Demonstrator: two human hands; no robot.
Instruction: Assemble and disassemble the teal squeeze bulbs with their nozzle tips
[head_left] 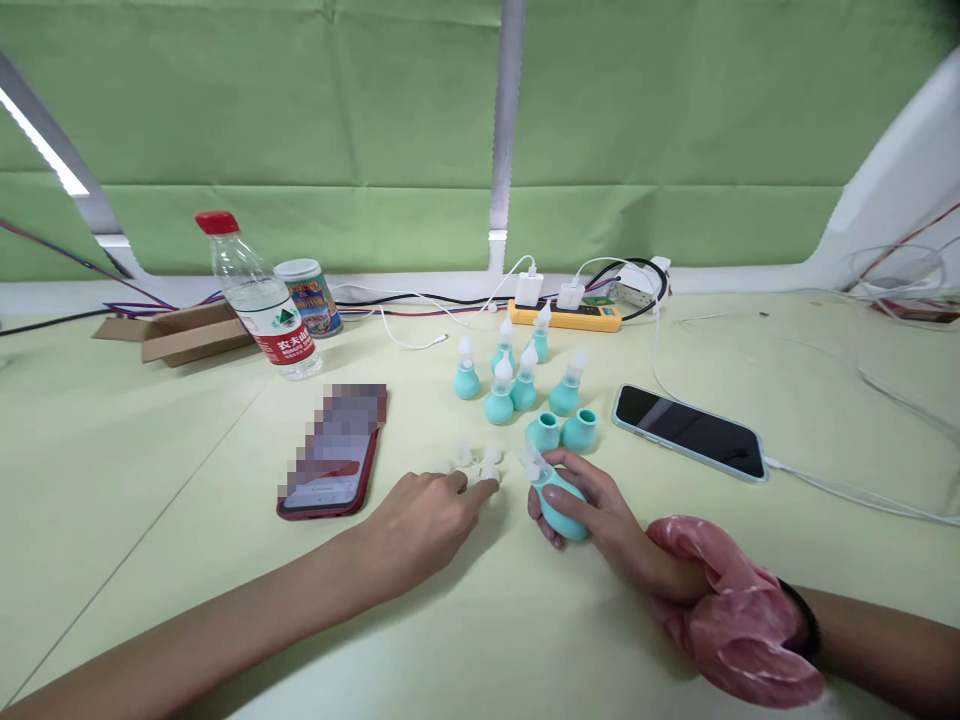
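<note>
Right hand [600, 505] holds a teal bulb [564, 521] tilted over the desk [465, 640], gripping its body so the clear tip [534, 465] is exposed, while the left hand [431, 520] reaches to small white pieces [492, 455] (whether it pinches one cannot be told).

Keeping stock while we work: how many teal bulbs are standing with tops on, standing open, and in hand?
Standing teal bulbs with tops: 6
Standing open teal bulbs: 2
Teal bulb in the right hand: 1
Total: 9
</note>
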